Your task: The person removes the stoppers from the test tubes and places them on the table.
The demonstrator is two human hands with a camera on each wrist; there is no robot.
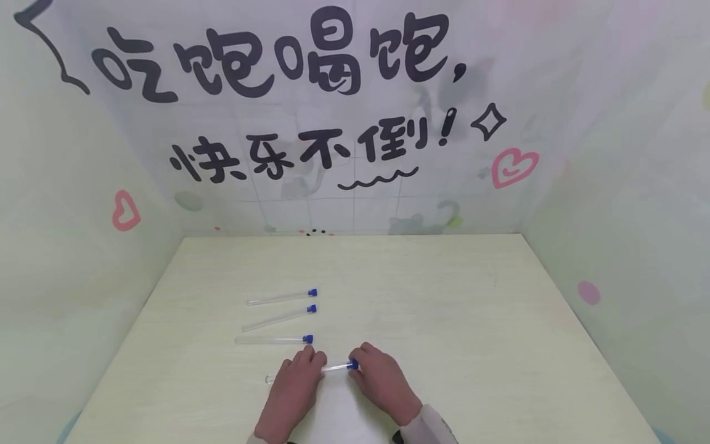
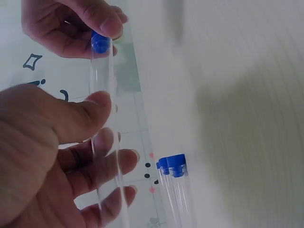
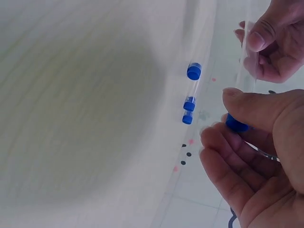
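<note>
Gripping a clear tube (image 1: 336, 368) with the left hand (image 1: 291, 391), around its middle, and pinching its blue cap (image 1: 353, 364) at the right end with the right hand (image 1: 384, 381). Holding both over the near part of the table (image 1: 471, 333), apparently lifted off the surface. Slanting slightly at the cap end, farther off or higher; cannot tell which. Cannot tell either how deeply seated, being partly covered by the right hand.

Best, by judgement, to work straight along the tube, with a small twist if needed, rather than bending sideways and straining a probably thin wall. Consider gripping closer to the cap with the left hand, to shorten the bare stretch between and steady the end. Squeeze only enough to prevent slipping or rolling; likely slick to handle. Line up both wrists with the tube before applying force.

Mind the far tube (image 1: 281, 298), the middle tube (image 1: 277, 319) and the near tube (image 1: 269, 340), all lying beyond the left hand and capped at the right. Avoid nudging the last, just beside the left hand at its capped end.
</note>
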